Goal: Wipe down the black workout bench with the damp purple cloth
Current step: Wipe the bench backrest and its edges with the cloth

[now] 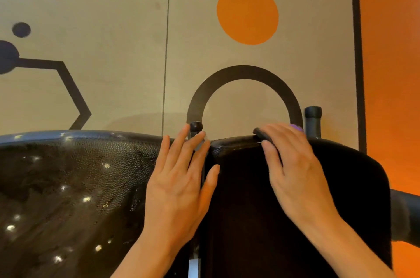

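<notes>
Head view: purple cloth [296,128] barely peeks out beyond the right hand [293,164], whose fingers curl over the black bench's [250,198] far edge, apparently gripping it. Left hand [181,182] lies flat, fingers spread, on the bench seam. Risk: the cloth could slip behind the bench.

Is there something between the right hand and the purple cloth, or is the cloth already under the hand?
Nothing visible stands between them. The right hand lies over the purple cloth, which only peeks out beyond the fingers at the far edge of the black bench pad.
</notes>
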`<state>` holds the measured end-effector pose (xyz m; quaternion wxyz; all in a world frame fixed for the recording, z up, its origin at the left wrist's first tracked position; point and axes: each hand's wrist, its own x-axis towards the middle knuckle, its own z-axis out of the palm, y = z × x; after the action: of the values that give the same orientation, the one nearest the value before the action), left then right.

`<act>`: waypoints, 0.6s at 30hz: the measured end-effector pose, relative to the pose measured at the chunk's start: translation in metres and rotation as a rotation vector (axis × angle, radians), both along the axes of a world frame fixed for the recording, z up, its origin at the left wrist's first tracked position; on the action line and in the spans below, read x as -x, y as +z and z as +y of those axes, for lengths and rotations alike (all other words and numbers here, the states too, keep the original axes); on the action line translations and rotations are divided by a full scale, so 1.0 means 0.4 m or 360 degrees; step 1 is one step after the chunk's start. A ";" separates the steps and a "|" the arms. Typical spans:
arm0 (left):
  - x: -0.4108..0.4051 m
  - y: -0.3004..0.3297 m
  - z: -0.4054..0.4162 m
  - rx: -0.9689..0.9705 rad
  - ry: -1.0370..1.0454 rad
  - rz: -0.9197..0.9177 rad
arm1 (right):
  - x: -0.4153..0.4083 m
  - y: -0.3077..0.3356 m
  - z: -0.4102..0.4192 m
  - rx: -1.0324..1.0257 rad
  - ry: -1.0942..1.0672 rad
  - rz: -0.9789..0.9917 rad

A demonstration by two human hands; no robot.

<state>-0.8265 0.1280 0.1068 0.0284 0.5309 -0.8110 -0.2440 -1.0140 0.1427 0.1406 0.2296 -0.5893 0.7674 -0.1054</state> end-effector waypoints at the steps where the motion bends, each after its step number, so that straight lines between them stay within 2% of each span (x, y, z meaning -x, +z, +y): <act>1: 0.001 0.000 -0.001 -0.0009 0.0009 0.0010 | -0.039 -0.009 -0.009 0.0026 0.0062 0.0046; 4: 0.003 0.000 -0.003 -0.0040 0.0013 -0.0022 | -0.107 -0.019 -0.027 -0.0016 0.0446 0.0038; 6: 0.004 0.001 -0.005 -0.0056 0.0007 -0.0039 | -0.046 -0.015 -0.036 -0.0093 0.0599 0.0007; 7: 0.005 0.002 -0.007 -0.0054 0.0008 -0.0047 | -0.003 -0.014 -0.033 -0.0117 0.0567 0.0007; 9: 0.006 0.001 -0.009 -0.0040 0.0001 -0.0067 | 0.049 -0.008 -0.018 -0.0110 0.0268 -0.0017; 11: 0.005 0.002 -0.010 -0.0064 -0.0006 -0.0085 | -0.006 -0.017 -0.014 -0.0062 0.0014 0.0004; 13: 0.005 0.001 -0.013 -0.0104 -0.0024 -0.0108 | -0.110 -0.037 -0.018 0.0018 0.0133 0.0117; 15: 0.004 0.000 -0.014 -0.0143 -0.0045 -0.0150 | -0.154 -0.042 -0.015 0.0004 0.0465 0.0115; 17: 0.001 0.006 -0.015 -0.0180 -0.0046 -0.0172 | -0.087 -0.035 -0.014 -0.0033 0.0644 0.0037; 18: 0.000 0.010 -0.016 -0.0199 -0.0051 -0.0177 | -0.032 -0.035 -0.002 -0.0045 0.0574 -0.0013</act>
<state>-0.8265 0.1214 0.1107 -0.0539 0.5313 -0.8030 -0.2648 -1.0013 0.1417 0.1265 0.2561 -0.7136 0.6498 -0.0540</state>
